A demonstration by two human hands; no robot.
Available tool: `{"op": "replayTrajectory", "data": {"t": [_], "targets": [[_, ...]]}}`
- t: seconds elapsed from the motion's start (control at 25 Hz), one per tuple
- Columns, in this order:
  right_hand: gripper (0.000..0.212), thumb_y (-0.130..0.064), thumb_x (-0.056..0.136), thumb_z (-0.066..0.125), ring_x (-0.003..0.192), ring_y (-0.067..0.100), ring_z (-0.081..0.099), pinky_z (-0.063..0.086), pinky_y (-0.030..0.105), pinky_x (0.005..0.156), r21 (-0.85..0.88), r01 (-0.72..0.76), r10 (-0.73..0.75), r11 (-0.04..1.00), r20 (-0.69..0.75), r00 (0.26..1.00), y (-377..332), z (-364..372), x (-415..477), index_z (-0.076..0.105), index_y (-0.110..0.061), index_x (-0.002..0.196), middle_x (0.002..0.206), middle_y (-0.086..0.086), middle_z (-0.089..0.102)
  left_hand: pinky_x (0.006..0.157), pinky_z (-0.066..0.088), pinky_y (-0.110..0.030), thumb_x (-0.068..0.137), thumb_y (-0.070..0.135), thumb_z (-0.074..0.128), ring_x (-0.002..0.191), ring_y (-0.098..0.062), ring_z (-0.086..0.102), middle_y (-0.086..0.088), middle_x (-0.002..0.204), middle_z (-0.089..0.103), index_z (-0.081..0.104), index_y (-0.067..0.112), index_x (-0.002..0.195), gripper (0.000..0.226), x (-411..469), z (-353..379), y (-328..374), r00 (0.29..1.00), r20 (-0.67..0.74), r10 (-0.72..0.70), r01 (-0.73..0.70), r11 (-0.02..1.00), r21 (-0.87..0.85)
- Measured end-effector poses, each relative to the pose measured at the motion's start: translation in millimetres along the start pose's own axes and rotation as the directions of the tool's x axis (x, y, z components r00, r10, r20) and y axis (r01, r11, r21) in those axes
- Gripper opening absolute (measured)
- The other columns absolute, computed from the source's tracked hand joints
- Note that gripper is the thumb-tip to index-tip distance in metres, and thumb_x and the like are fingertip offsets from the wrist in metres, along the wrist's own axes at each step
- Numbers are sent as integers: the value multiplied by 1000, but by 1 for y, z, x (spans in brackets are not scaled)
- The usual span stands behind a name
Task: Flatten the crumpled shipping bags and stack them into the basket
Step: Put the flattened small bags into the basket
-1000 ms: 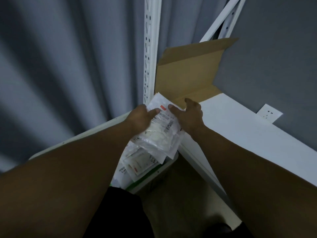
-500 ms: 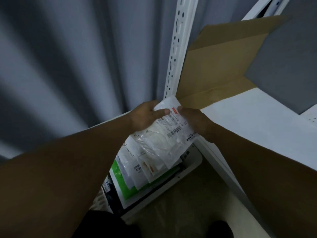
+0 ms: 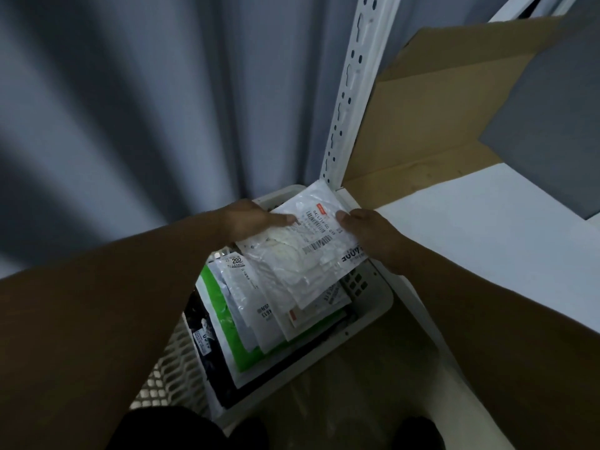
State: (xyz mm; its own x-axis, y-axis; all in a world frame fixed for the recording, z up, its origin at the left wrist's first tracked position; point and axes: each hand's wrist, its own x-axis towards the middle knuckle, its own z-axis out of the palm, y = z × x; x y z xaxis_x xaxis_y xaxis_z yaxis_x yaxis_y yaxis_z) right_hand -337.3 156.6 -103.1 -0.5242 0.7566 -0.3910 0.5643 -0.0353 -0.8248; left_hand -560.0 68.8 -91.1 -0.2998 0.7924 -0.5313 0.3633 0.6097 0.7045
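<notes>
Step in hand, as judged: laying white shipping bag (image 3: 308, 254) flat onto stack (image 3: 256, 316) inside basket (image 3: 373, 308). Held over far end of that stack, label up, contact with bags below hard to tell. Gripped at left edge by left hand (image 3: 250, 219), thumb on top; pinched at right edge by right hand (image 3: 367, 228), thumb on label. To do well: pull edges gently apart to take out wrinkles, lower near end first, square up with bags below, press flat before letting go. Mind far corner beside shelf post (image 3: 349, 102) and white shelf (image 3: 487, 254) at right.
</notes>
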Motion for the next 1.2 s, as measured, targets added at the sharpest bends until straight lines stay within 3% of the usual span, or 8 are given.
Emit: {"op": "replayTrajectory", "data": {"t": [0.16,0.28,0.44,0.6,0.76,0.92,1.08,1.2], "targets": [[46,-47,102,49,94,31,73,59,53,88,46,-73,75,996,-31,997,8,14,20,67,-5,113,106,13,74,77,60,-36,72,28,84,83,-22,72,-8,96,77,71,8,110,45,14,-12,-33,988,87,-129,153,905,-398],[48,-48,102,48,96,29,70,62,38,69,44,-168,172,985,-88,981,17,34,43,63,-7,123,114,13,70,90,57,-41,77,16,78,93,-26,70,-11,107,74,68,4,120,45,27,-4,-56,979,125,-161,203,741,-640],[37,-44,104,46,75,20,66,47,20,42,-12,-208,205,978,-111,972,33,56,68,63,-11,98,94,11,68,80,60,-46,85,1,66,98,-32,70,-18,112,72,67,1,115,30,45,23,-91,961,209,-183,276,546,-791],[33,-48,97,59,84,27,71,62,38,66,235,-274,302,933,-96,948,68,79,78,69,-17,102,99,9,74,73,58,-49,82,-10,65,110,-39,65,-23,121,66,64,-4,115,33,69,49,-126,943,171,-285,286,433,-855],[29,-27,93,71,95,32,70,60,40,70,654,-294,484,697,-126,866,98,108,84,68,-12,117,110,11,73,70,60,-47,77,-11,71,99,-38,69,-25,113,69,66,-8,113,37,91,64,-139,929,103,-355,240,368,-898],[41,-11,91,72,111,36,64,56,49,92,798,-157,510,582,-208,835,92,119,103,60,-5,130,128,12,64,85,58,-49,73,-8,77,88,-35,70,-20,104,72,69,-2,106,34,116,60,-133,920,-71,-386,122,453,-883],[56,-15,94,69,134,28,48,41,29,101,791,-129,556,598,-293,778,89,125,119,46,-2,144,143,7,50,71,59,-36,71,-9,78,78,-26,68,-12,92,71,69,6,95,30,129,68,-131,901,-215,-377,40,565,-824],[65,-21,95,66,141,32,40,37,40,113,811,-132,597,571,-299,744,92,129,124,37,-1,149,155,16,39,72,60,-36,73,-6,79,85,-27,69,-9,95,71,70,9,105,36,135,76,-130,898,-258,-357,14,609,-793]]}}
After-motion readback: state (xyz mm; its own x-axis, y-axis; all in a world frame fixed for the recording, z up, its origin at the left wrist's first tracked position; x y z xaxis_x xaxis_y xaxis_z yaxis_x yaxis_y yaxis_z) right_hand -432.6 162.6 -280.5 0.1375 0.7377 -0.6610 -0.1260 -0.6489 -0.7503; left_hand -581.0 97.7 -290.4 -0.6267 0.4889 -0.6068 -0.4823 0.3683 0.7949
